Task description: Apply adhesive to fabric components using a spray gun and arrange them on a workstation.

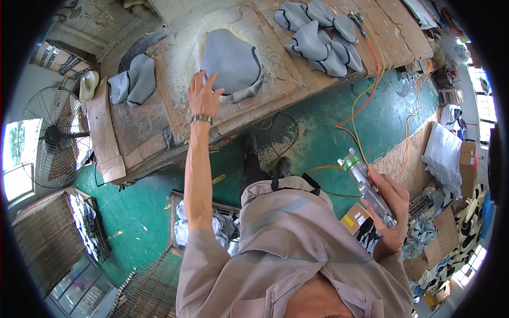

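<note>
A grey, rounded fabric piece with black edging lies spread on the worktable, its near edge folded up. My left hand is open, fingers spread, at the piece's near left edge. My right hand is raised off to the right, closed around a metal spray gun with a green ring. Part of the gun's body is hidden by my fingers. Pale yellowish residue coats the cardboard around the fabric.
More grey fabric pieces lie on the table at left and right. A red hose hangs over the table's edge. A large fan stands at left, wire crates are below, and cardboard boxes are at right.
</note>
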Tool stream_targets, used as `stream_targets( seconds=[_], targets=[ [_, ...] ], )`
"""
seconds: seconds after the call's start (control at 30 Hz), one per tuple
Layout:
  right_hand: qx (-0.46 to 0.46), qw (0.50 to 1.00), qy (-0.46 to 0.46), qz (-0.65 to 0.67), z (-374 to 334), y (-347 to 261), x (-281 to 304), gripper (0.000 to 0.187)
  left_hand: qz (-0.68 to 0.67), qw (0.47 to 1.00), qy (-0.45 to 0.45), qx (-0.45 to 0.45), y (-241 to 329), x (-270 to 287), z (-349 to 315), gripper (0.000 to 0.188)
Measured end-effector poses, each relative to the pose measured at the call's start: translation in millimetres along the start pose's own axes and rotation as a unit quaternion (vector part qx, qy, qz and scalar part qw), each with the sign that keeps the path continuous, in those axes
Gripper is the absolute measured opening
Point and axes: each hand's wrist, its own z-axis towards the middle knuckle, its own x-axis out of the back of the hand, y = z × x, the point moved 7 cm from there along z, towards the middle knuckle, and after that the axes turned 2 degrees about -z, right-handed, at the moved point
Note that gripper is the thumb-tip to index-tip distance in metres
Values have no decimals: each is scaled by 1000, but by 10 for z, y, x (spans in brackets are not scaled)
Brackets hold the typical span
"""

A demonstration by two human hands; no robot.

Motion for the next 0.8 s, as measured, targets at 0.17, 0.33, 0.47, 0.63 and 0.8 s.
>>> stream_targets(
  seconds=[0.17,0.33,0.47,0.63,0.8],
  targets=[
    [-30,999,-7,37,3,2,-14,57,4,998,-49,-34,-75,-317,227,29],
    [2,998,-34,55,40,-21,-120,60,-1,997,-52,-60,-63,-376,403,16],
    [-29,998,30,41,-22,45,-87,57,41,989,-140,28,-264,-411,790,17],
    [-43,998,-22,51,-143,-43,-73,56,69,933,-331,124,-234,-589,1142,23],
    [9,995,3,94,-163,-144,-66,54,67,928,-350,112,-307,-641,1224,29]
  ],
)
